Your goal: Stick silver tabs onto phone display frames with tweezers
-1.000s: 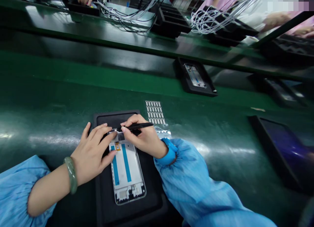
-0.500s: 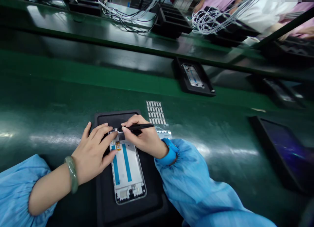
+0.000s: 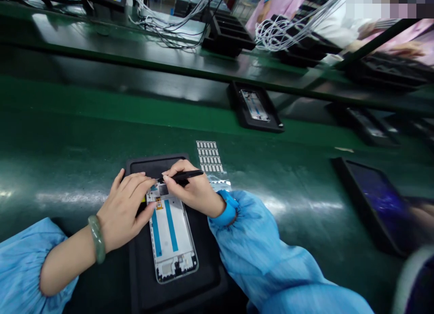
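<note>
A phone frame (image 3: 183,237) with a white inside and two blue strips lies face-up in a black foam tray (image 3: 142,287). My left hand (image 3: 127,210), fingers stretched, rests over its upper left edge, with the thumb near a small orange flex cable (image 3: 159,205). Pinched in my right hand (image 3: 196,192) are black tweezers (image 3: 186,175), pointing left at the frame's top end. My left fingers partly cover that end, so what the tips touch cannot be made out.
Beyond the tray lies a sheet of small silver labels (image 3: 209,156). Another phone frame (image 3: 255,105) sits in a black tray farther back. To the right stands a tray with a dark screen (image 3: 379,196), a blurred hand beside it. Cables (image 3: 281,36) lie on the raised shelf.
The view has shifted slightly, moving the scene left. My left fingers have drawn back a little on the frame. A blurred hand has appeared at the right edge. The tweezers stay at the frame's top.
</note>
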### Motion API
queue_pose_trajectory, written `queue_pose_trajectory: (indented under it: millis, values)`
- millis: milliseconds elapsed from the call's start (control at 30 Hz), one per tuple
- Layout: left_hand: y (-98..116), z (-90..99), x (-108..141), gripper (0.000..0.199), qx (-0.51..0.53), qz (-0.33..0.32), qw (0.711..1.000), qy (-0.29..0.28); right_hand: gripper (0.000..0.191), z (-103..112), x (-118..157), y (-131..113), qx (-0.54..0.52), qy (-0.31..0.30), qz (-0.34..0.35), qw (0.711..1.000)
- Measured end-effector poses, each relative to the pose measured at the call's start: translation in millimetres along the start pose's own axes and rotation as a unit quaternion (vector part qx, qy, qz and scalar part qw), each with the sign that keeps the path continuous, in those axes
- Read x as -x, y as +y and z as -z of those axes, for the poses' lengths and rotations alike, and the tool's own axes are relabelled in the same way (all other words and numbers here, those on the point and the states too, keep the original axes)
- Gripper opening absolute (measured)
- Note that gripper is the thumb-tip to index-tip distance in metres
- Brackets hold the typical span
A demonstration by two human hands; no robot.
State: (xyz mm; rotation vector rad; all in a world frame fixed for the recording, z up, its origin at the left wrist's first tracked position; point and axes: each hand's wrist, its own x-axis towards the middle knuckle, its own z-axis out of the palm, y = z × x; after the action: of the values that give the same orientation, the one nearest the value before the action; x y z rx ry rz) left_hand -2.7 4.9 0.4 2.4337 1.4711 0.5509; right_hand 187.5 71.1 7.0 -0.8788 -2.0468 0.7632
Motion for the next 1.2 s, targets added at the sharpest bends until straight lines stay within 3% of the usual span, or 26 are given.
queue_pose_trajectory:
  millis: [333,1200]
  values:
    - [-8.2,-10.4,-29.7,0.015,-0.033,0.04,0.996,0.071,0.004,-4.8,0.4,2.4,0.03,0.0,-0.001,1.0]
    - [-3.2,-6.2,-39.8,0.013,-0.027,0.087,0.995,0.046,0.008,-3.6,-0.1,-0.5,0.026,0.013,0.004,1.0]
